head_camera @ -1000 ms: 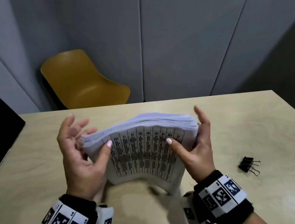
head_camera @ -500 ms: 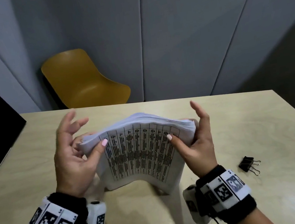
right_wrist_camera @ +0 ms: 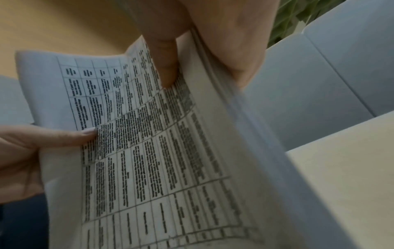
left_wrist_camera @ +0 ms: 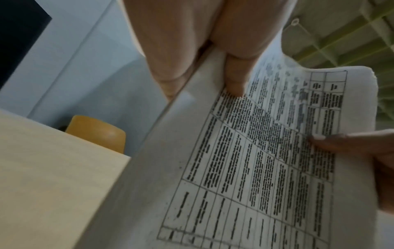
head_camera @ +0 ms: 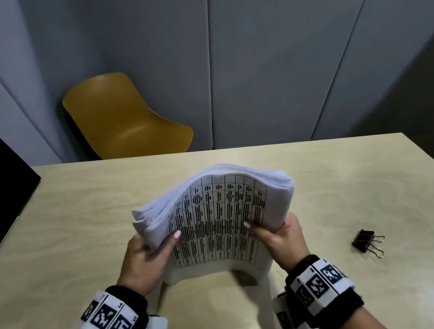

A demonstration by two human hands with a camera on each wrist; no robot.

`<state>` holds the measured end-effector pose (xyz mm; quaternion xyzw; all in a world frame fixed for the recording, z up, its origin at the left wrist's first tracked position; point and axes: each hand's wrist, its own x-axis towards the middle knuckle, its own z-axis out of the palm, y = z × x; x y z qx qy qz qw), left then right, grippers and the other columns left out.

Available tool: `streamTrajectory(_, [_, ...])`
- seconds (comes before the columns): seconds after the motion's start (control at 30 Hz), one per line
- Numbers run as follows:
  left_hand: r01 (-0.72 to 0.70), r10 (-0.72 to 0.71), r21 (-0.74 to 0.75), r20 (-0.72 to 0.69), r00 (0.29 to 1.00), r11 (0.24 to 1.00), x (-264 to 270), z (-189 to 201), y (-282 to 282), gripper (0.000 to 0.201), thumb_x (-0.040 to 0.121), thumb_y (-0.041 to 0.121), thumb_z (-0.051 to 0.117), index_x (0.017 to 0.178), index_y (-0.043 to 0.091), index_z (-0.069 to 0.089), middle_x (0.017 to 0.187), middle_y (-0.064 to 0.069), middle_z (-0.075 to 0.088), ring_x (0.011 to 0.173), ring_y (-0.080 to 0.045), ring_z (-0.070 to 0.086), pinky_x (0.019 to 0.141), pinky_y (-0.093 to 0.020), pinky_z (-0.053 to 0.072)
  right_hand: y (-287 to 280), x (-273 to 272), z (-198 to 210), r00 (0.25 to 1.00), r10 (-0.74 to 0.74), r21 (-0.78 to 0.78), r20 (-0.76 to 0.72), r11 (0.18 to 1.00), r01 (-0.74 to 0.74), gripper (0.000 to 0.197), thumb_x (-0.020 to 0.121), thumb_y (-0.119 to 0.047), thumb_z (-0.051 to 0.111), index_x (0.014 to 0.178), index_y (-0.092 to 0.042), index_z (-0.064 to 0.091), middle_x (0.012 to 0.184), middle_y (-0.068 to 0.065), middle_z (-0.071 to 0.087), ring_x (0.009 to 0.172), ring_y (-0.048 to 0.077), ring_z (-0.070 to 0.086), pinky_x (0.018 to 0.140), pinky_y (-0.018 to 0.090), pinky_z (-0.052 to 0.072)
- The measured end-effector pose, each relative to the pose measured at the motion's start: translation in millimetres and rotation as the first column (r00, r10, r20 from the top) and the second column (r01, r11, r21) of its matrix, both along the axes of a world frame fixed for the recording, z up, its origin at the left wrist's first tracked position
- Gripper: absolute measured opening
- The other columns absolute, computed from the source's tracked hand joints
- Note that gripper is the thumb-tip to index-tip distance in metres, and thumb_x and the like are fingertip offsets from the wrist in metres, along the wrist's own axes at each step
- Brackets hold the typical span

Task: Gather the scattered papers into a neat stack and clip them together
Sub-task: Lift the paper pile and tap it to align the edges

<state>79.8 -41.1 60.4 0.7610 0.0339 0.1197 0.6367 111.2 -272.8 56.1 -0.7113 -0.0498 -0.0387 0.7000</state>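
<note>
The left hand [head_camera: 143, 261] grips the left side of the paper stack [head_camera: 217, 214], thumb lying across the printed front sheet and the other fingers hidden behind the pile. The right hand [head_camera: 282, 238] grips the right side the same way, thumb on the front, fingers behind. Each hand is closed on the paper, pinching the stack between thumb and fingers.

There is one stack, thick with many sheets, held upright with its lower edge at or just above the wooden table [head_camera: 353, 187]; contact cannot be told. The stack bows toward the person, and its top edge arches; the sheets at the top left corner are fanned and uneven. The front sheet bears a printed table of dark text.

Both wrists come up from below, palms facing each other across the stack, each wearing a black band with square coded markers.

One black binder clip [head_camera: 366, 241] lies on the table to the right, well apart from the right hand. One yellow chair [head_camera: 120, 122] stands beyond the table's far edge.
</note>
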Motion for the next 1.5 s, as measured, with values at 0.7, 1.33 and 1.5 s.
streamTrajectory(0.7, [-0.139, 0.011, -0.625, -0.204, 0.979, 0.768, -10, -20, -10, 0.075, 0.038, 0.048, 0.090, 0.103, 0.016, 0.067, 0.103, -0.011, 0.065, 0.099, -0.028, 0.060, 0.088, -0.045, 0.049, -3, -9, -33, 0.815, 0.449, 0.742, -0.367, 0.669, -0.034, 0.085, 0.044, -0.022, 0.091, 0.120, -0.004, 0.057, 0.112, 0.021, 0.067, 0.096, 0.036, 0.066, 0.078, 0.047, 0.054])
streamTrajectory(1.33, [0.009, -0.018, -0.152, -0.059, 0.998, 0.988, 3, -7, 18, 0.031, 0.081, -0.009, 0.060, 0.090, 0.020, 0.065, 0.074, 0.023, 0.072, 0.076, 0.007, 0.068, 0.069, -0.008, 0.050, -33, 4, -31, 0.991, 0.007, 0.082, -0.130, 0.997, 0.004, 0.037, 0.075, 0.016, 0.062, 0.081, -0.019, 0.069, 0.070, -0.017, 0.073, 0.069, -0.004, 0.066, 0.064, 0.014, 0.053])
streamTrajectory(1.5, [-0.144, 0.137, -0.210, -0.046, 0.989, 0.967, -1, -16, 18, 0.033, 0.076, -0.014, 0.062, 0.097, 0.011, 0.062, 0.071, 0.021, 0.073, 0.070, 0.006, 0.067, 0.063, -0.008, 0.051, -33, 9, -34, 0.995, -0.045, 0.053, -0.091, 0.997, 0.050, 0.039, 0.076, 0.016, 0.062, 0.094, -0.018, 0.060, 0.083, -0.016, 0.074, 0.079, -0.001, 0.066, 0.071, 0.016, 0.052])
